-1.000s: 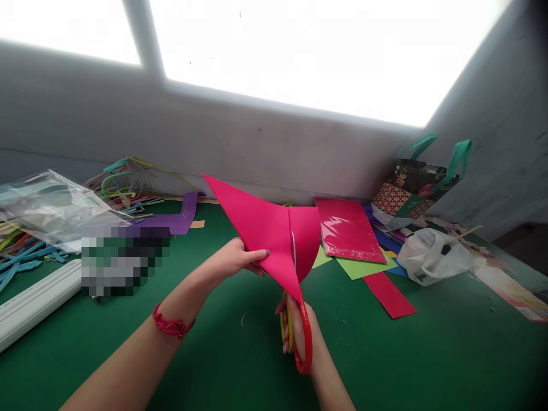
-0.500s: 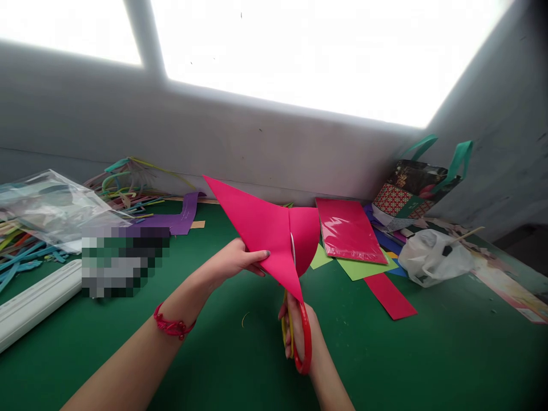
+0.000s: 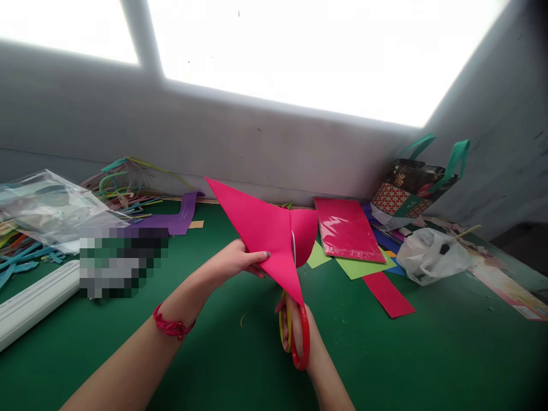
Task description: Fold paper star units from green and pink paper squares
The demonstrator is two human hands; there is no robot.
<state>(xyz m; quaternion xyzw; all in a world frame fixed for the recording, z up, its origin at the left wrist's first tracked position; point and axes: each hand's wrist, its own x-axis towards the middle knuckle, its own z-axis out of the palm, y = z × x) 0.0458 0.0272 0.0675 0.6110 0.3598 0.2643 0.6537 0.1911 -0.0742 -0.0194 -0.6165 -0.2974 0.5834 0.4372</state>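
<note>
A bright pink sheet of paper (image 3: 261, 225) is held up above the table, with its right part curling away along a cut. My left hand (image 3: 243, 258) grips its lower left edge, thumb on top and fingers beneath. Below the sheet, my right hand (image 3: 295, 325) is closed round the handles of a pair of scissors (image 3: 305, 342), one handle loop red and the other yellow. A strip of blade shows in the slit; the paper hides the rest of the blades and some right-hand fingers.
A plastic-wrapped pink paper pack (image 3: 349, 228) lies over green sheets (image 3: 363, 266) and a red strip (image 3: 389, 295). To the right are a white plastic bag (image 3: 432, 260) and a patterned bag (image 3: 406, 188). At left lie a white paper trimmer (image 3: 38, 302), purple paper (image 3: 182, 220) and clear plastic (image 3: 55, 205).
The scissor handles have drawn closer together and shifted slightly left. The curled right part of the pink paper has moved a little. My left hand keeps its hold.
</note>
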